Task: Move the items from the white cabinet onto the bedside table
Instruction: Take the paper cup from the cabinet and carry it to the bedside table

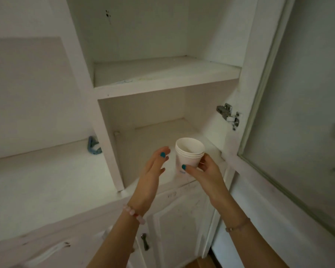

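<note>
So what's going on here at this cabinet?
A person is at an open white cabinet. Their right grip holds a stack of white paper cups at the front of the lower shelf. The left grip is open just beside the cups. A blue object lies on the ledge to the left.

Stacked cups (pixel 189 153) before lower shelf (pixel 159 136), between left hand (pixel 153 171) and right hand (pixel 205 174).
</note>
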